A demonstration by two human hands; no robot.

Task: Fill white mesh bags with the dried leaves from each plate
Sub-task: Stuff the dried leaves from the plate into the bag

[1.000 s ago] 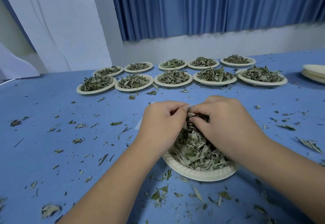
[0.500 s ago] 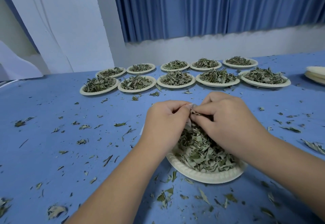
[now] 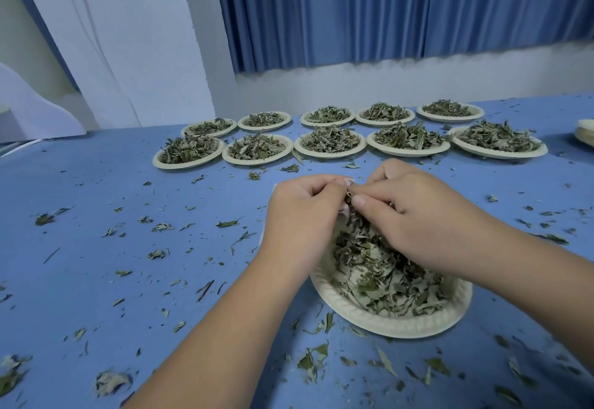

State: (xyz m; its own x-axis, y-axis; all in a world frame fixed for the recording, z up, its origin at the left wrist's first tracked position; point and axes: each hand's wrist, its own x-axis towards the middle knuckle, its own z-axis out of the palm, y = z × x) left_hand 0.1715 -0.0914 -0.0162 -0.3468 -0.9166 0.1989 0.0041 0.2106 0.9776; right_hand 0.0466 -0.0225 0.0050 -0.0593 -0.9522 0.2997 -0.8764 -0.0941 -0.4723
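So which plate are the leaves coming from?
Find the blue table. Ten plates stand in two rows at its far side. This plate sits alone, nearest, under the left hand, pinching a bag, and the right hand.

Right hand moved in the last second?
Yes, slightly: the right hand has shifted away from the front rim of the near plate, toward the far plates; lift or push, cannot tell.

No readable text, label, brand, number or sign anywhere: plates (image 3: 395, 328), table (image 3: 96, 215), curtain (image 3: 385, 6) plain
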